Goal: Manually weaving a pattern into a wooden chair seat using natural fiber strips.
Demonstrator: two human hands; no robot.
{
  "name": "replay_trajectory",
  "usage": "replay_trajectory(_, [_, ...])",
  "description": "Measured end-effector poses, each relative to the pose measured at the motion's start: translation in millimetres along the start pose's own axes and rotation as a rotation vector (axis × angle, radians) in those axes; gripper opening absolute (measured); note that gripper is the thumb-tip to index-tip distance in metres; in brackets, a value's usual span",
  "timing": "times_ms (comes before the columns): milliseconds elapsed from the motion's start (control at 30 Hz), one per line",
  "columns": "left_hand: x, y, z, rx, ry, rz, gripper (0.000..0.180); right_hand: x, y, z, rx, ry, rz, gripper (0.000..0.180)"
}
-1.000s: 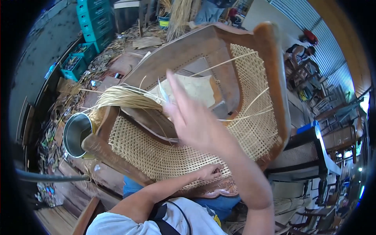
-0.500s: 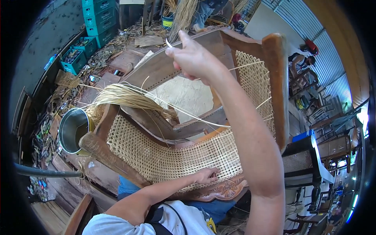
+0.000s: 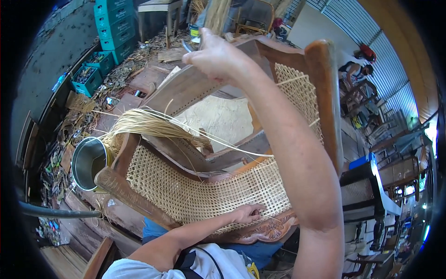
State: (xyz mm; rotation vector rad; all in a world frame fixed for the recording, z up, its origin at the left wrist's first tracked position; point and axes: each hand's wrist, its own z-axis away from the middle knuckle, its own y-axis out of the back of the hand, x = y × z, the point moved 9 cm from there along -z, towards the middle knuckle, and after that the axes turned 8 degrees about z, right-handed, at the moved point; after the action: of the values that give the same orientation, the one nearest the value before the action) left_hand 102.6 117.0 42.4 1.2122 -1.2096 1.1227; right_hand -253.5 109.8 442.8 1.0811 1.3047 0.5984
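Note:
A carved wooden chair frame [image 3: 109, 180] holds a woven cane panel [image 3: 204, 197] that curves across it in front of me. My left hand [image 3: 246, 214] lies on the panel by the carved front rail [image 3: 260, 230]. Its fingers are curled, and what they pinch, if anything, is hidden. My right hand [image 3: 211, 56] is raised high over the far side of the frame, fingers closed. A thin curved strip [image 3: 187, 45] sticks out beside its thumb. One long pale cane strand [image 3: 223, 142] crosses the opening to the panel's far edge. My right forearm covers part of the weave.
A bundle of loose cane strands [image 3: 148, 123] lies over the frame at left. Beside it stands a metal bucket [image 3: 88, 162]. Green crates [image 3: 114, 28] are stacked at the back left, near littered ground. Another person [image 3: 357, 72] sits at far right, beyond more chairs [image 3: 371, 186].
My right hand has moved a little up and left, with the thin strip still at its thumb. My left hand has stayed on the panel near the front rail. The view has shifted slightly.

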Motion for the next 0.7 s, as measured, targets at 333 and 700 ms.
replay_trajectory(333, [-19,-29,4,0.104,-0.423,0.043,0.043,77,-99,244,-0.418,0.057,-0.220,0.050])
replay_trajectory(700, [1,-23,-12,-0.046,-0.094,-0.134,0.063,221,-160,436,-0.287,-0.563,-0.761,0.019])
